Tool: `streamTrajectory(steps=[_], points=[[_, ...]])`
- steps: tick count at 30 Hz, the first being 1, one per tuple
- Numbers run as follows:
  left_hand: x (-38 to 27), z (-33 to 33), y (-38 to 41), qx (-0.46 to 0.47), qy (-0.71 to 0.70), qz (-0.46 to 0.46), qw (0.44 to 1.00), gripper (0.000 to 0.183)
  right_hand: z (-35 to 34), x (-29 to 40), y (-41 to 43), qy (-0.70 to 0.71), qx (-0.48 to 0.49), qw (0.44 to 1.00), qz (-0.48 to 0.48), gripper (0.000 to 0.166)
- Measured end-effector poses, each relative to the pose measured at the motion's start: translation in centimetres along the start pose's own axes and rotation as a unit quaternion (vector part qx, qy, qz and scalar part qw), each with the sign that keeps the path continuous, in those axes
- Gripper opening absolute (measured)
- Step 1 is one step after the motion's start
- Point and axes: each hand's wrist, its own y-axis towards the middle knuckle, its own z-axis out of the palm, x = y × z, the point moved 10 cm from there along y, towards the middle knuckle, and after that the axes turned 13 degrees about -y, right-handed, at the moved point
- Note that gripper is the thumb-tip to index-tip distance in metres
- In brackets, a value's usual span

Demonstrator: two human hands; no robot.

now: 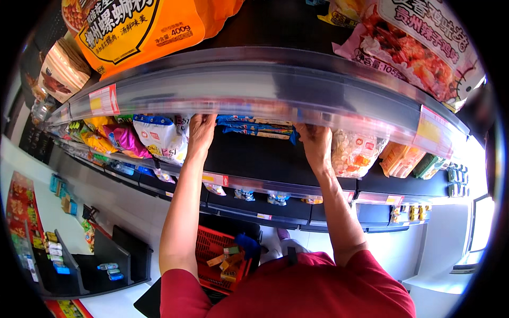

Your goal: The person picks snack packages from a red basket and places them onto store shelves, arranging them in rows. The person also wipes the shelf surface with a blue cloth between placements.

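Note:
Both of my arms reach into a dark shelf below a transparent shelf-edge strip [254, 85]. A stack of flat blue and cream snack packets [256, 126] lies between my hands. At its left end is my left hand [202, 133], beside a white and blue snack bag [159, 135]. My right hand [316, 139] is at the right end, near a clear bag of pale round pieces [356, 153]. The strip hides the fingertips, so whether either hand grips the stack cannot be seen. Bare black shelf surface [254, 159] shows in front of the packets.
Overhead are a large orange food bag [171, 24] and a pink snack bag [413, 51]. Below my left arm stands a red basket [210, 238] holding small boxes and a blue item. A black display rack [107, 258] with bottles stands at lower left. Lower shelves hold small packets [278, 198].

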Motion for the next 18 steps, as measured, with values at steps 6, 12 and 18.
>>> streamTrajectory(steps=[6, 12, 18], points=[[3.3, 2.0, 4.3, 0.044, 0.148, 0.162, 0.975, 0.045, 1.4, -1.7, 0.8, -0.169, -0.065, 0.978, -0.107, 0.02], [1.9, 3.5, 3.0, 0.064, 0.27, 0.288, 0.917, 0.031, 1.7, -2.0, 0.4, -0.211, -0.041, 0.97, -0.113, 0.016], [1.9, 3.0, 1.9, 0.024, 0.376, 0.358, 0.854, 0.024, 1.8, -1.5, -0.5, -0.247, -0.028, 0.957, -0.148, 0.017]])
